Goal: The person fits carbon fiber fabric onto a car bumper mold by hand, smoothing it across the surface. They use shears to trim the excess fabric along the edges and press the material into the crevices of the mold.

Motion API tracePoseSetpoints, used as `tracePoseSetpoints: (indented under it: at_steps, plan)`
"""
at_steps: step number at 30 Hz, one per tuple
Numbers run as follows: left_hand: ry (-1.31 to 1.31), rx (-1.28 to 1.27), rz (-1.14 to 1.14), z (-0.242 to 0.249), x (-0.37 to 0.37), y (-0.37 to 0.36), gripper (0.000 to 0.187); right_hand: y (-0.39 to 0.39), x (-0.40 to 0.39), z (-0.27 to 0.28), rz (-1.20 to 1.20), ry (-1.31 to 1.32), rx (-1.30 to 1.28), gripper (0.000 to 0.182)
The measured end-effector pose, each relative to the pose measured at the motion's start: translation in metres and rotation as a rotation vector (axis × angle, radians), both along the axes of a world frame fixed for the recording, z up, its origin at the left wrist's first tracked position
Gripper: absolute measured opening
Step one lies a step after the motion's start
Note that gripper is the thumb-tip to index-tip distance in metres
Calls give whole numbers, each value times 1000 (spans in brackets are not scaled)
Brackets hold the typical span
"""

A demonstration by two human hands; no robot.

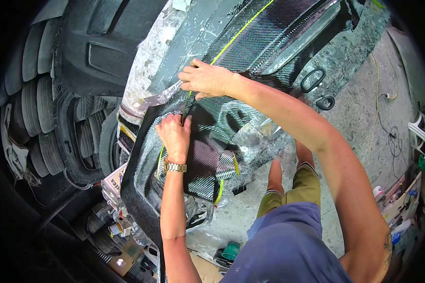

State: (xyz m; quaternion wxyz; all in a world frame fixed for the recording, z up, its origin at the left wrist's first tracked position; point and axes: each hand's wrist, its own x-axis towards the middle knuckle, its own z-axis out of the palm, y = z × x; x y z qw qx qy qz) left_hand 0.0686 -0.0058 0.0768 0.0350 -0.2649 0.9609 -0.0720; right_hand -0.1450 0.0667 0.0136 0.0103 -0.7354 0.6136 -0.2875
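Black woven carbon fibre cloth (250, 35) with a yellow edge line lies draped over a moulded part. My right hand (207, 81) is closed at the cloth's yellow-lined edge, its fingertips curled down against the material. Below it, my left hand (173, 140), with a metal watch (174, 167) at the wrist, pinches the cloth near the same edge. Its thumb is close to its fingers, and the exact grip is partly hidden. Black-handled scissors (312, 81) lie right of the cloth, their blades hidden.
A dark moulded panel (106, 52) stands at upper left, beside stacked tyres (31, 106). Clear plastic film (256, 139) lies by the cloth. Cables (391, 134) cross the concrete floor (347, 141) at right. A green container (230, 251) is below.
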Motion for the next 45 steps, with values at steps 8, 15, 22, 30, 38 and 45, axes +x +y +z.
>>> tracePoseSetpoints:
  at_steps: [8, 15, 22, 30, 38, 45]
  plan:
    - [-32, -70, -15, -6, -2, 5, 27, 0, 3, 1, -44, 78, 2, 53]
    - [37, -88, -57, -11, -2, 9, 28, 1, 4, 3, -53, 145, 5, 53]
    - [14, -149, -25, -15, -5, 6, 28, 0, 4, 1, -49, 165, -25, 51]
    - [24, -129, -27, -12, -4, 0, 27, 2, 5, 4, -67, 152, -2, 51]
    - [55, -184, -28, -13, -9, -1, 41, 2, 5, 3, -70, 160, 3, 52]
    - [76, -164, -13, -9, -13, 2, 41, 2, 6, 2, -73, 163, 1, 53]
